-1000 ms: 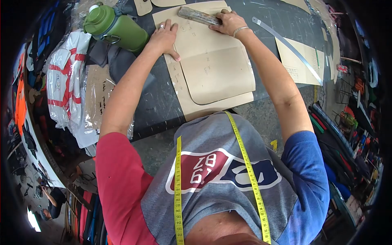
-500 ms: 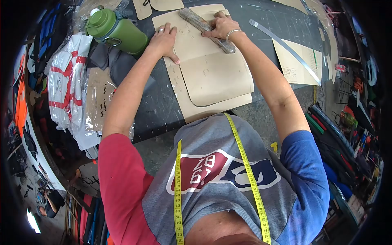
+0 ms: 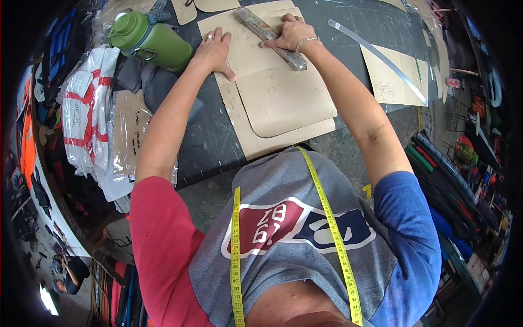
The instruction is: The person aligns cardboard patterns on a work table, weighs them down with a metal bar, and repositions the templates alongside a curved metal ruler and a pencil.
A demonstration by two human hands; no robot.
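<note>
A tan card piece with rounded corners (image 3: 286, 101) lies on top of a larger tan sheet (image 3: 256, 146) on the dark table. My left hand (image 3: 215, 53) rests with fingers spread on the left edge of the card, a ring on one finger. My right hand (image 3: 290, 35), with a bracelet at the wrist, grips a long, worn, wrapped bar (image 3: 267, 34) that lies slantwise across the upper part of the card. The bar's lower end points toward the card's middle.
A green bottle (image 3: 152, 41) stands left of my left hand, near plastic-wrapped white and red goods (image 3: 87, 111). To the right, a metal ruler (image 3: 376, 54) crosses a written sheet (image 3: 395, 76). A person (image 3: 73, 274) is at the far lower left.
The bar has swung from the card's upper edge to a steeper slant lower on the card, with my right hand moving left along with it. My left hand stays on the card.
</note>
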